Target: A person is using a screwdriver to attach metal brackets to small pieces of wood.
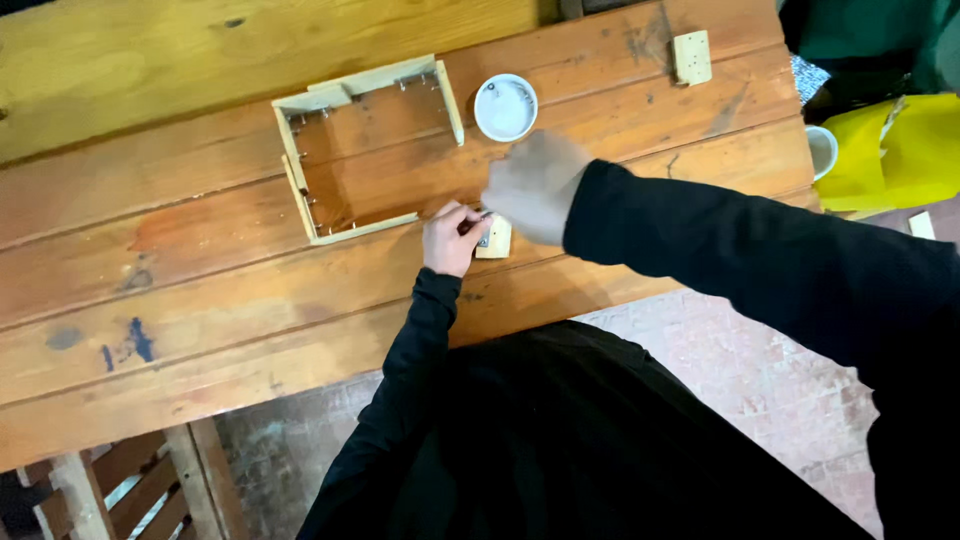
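My left hand is closed and rests on the wooden table, pinching something small and dark beside a small pale wooden block. My right hand, blurred, hovers just above and to the right of it, fingers curled toward the same spot; what it holds cannot be made out. A pale wooden frame with small nails along its inner edges lies open on the table right behind my left hand. A round white container sits beyond my right hand.
Another small wooden block lies at the table's far right. A white cup and a yellow object stand past the right edge. A wooden bench shows at the lower left, on a tiled floor.
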